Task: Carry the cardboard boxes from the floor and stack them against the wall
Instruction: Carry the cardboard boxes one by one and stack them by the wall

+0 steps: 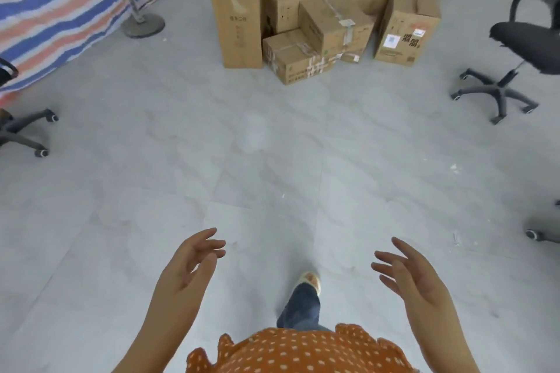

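Note:
Several brown cardboard boxes sit in a loose pile on the grey tiled floor at the top centre. A tall upright box [239, 13] stands at the pile's left. A taped box [298, 57] lies at the front, with another box [335, 23] leaning on top of it. A printed box [406, 24] stands at the right. My left hand [189, 266] and my right hand [415, 277] are held out in front of me, palms facing each other, fingers spread, holding nothing. Both hands are far short of the pile.
A striped blue, orange and white tarp [60, 0] covers the upper left, with a fan stand base [143, 24] in front of it. Black office chairs stand at the right [515, 48] and the left edge [21, 130]. Bare floor lies between me and the boxes.

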{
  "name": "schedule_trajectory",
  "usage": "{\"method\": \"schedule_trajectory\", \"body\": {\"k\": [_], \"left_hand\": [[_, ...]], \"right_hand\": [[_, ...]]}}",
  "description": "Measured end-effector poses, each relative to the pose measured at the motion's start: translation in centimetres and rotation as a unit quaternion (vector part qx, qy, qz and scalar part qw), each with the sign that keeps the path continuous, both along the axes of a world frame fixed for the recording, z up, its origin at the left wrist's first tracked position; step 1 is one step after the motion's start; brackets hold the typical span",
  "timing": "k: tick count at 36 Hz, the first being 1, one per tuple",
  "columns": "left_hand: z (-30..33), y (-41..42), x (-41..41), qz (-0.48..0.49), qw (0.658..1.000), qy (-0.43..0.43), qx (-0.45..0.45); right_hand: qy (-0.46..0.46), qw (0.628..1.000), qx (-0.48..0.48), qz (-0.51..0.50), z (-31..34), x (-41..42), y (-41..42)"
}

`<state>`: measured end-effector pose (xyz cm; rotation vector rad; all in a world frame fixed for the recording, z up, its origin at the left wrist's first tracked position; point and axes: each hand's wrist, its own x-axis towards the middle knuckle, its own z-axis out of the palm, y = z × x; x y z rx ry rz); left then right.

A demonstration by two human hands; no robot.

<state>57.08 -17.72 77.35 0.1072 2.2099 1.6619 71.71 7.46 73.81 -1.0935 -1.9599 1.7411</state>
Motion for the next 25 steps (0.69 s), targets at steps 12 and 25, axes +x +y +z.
{"method": "schedule_trajectory", "body": {"k": [12, 25], "left_hand": [[1.1, 20.1, -14.2, -0.043, 0.999, -0.016, 0.006], [-1.0, 39.4, -33.5, -0.066, 0.997, -0.034, -0.008]], "right_hand": [[0.013, 0.999, -0.009, -0.043, 2.2, -13.0, 18.8], [0.004, 0.996, 0.008, -0.084, -0.1, -30.0, 37.2]]}}
